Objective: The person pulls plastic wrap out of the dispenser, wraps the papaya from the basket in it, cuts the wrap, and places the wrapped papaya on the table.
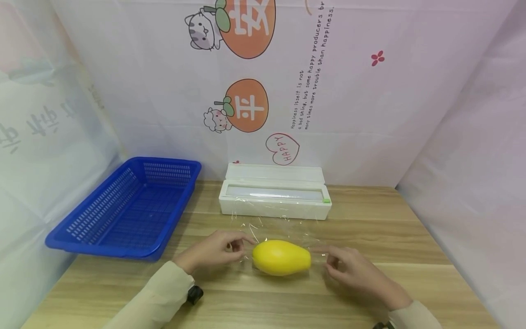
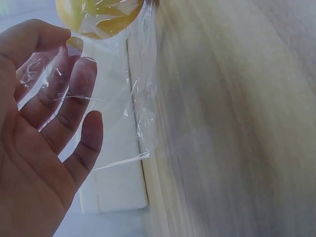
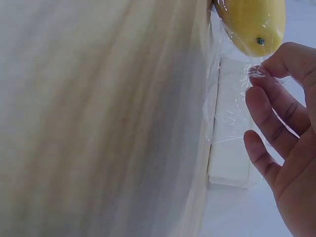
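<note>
A yellow papaya-shaped fruit (image 1: pixel 281 257) lies on the wooden table, with clear plastic wrap (image 2: pixel 144 116) around and over it. Beside its left end, my left hand (image 1: pixel 215 249) pinches the wrap between thumb and forefinger. My right hand (image 1: pixel 357 272) does the same by the narrower right end, where the right wrist view shows the film (image 3: pixel 211 106) bunched at the fingertips and a small dark stem spot on the fruit (image 3: pixel 256 24). On both hands the other fingers are loosely bent. The film stretches back toward a white wrap box (image 1: pixel 275 209).
The wrap box stands behind the fruit with its lid (image 1: pixel 275 173) raised, a roll (image 1: pixel 275 193) inside and a green piece (image 1: pixel 326 201) at its right end. A blue plastic basket (image 1: pixel 174 228) sits at the left. Printed white cloth (image 1: pixel 345 114) hangs behind the table.
</note>
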